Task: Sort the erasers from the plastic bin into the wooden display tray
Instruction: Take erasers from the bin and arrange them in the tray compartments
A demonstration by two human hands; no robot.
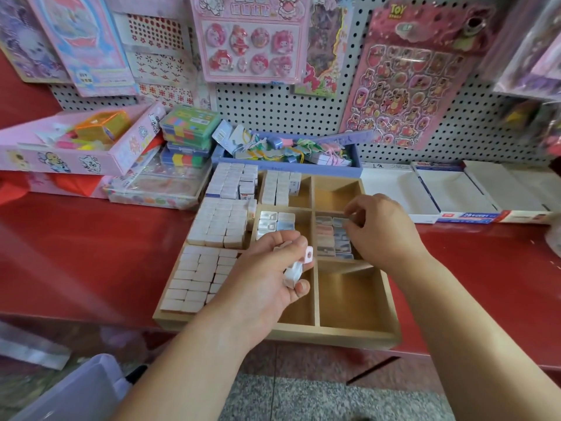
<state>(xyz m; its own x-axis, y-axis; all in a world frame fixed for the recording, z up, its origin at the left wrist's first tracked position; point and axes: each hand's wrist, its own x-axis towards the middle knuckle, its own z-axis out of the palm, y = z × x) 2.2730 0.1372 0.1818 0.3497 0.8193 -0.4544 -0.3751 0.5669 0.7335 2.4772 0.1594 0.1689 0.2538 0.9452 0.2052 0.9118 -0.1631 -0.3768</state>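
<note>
Wooden tray (334, 334) part-filled with erasers (197, 278), left hand (267, 278) gripping several, right hand (382, 235) pinching one.

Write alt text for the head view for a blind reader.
A person's left hand holds a few small erasers over a wooden display tray while the right hand pinches one at a part-filled compartment. The tray sits on a red shelf below hanging sticker sheets.
</note>
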